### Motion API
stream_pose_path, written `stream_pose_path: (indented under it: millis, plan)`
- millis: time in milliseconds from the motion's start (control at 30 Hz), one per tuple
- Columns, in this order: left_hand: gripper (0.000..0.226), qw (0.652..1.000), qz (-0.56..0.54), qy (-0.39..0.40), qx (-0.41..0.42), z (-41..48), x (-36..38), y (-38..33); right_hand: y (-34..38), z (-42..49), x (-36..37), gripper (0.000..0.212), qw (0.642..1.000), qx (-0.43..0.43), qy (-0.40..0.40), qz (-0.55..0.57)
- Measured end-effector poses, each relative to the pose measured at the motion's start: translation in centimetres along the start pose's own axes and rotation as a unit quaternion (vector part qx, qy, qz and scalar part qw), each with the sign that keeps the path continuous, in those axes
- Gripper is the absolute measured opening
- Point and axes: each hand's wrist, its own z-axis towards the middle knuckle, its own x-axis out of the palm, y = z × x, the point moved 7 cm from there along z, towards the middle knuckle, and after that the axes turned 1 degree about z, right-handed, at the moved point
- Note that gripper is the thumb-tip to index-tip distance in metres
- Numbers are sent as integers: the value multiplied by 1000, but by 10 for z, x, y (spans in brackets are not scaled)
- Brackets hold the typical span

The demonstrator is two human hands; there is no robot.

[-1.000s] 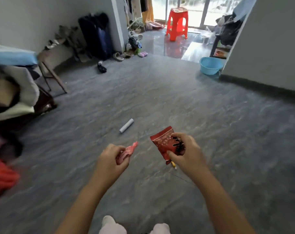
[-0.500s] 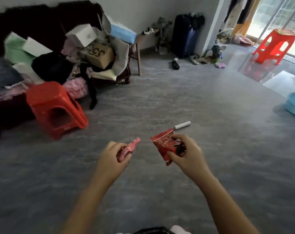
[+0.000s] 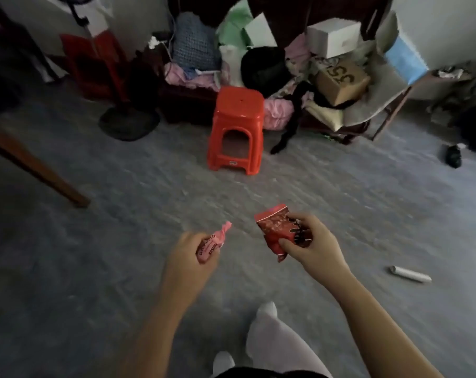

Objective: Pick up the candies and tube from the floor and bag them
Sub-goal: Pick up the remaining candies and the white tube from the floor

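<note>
My left hand [image 3: 189, 255] is closed around a pink wrapped candy [image 3: 213, 241], whose twisted end sticks up past my fingers. A small red foil bag [image 3: 275, 227] is pinched at its right edge by my right hand [image 3: 310, 241], held upright in front of me. The two hands are a short gap apart above the grey floor. A white tube [image 3: 409, 274] lies on the floor to the right of my right forearm, untouched.
A red plastic stool [image 3: 236, 126] stands ahead. Behind it sits a heap of clothes, boxes and a cardboard carton [image 3: 340, 80]. A wooden table leg [image 3: 35, 165] slants in at the left, next to a fan base [image 3: 129, 122]. My white-socked feet [image 3: 266, 312] are below.
My view has swung left, so the stool and clutter now sit ahead and the tube has shifted to my right. Both hands keep the same hold on the candy and the bag.
</note>
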Motion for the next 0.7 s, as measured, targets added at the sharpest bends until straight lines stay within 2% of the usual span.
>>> stream_pose_path:
  millis: [100,200,433,700]
  plan:
    - [27,997,11,-50,-49,30,-25,33,30,60,39,47,999,-31,43,2]
    - [18,993,41,-88,-69,76,-43,51,54,127,68,46,996,-54,65,8]
    - [17,986,91,-129,-53,215,-97,51,110,276,104,42,990,-69,107,67]
    - [17,971,91,-196,-104,332,-154,100,187,407,164,44,979,-122,158,44]
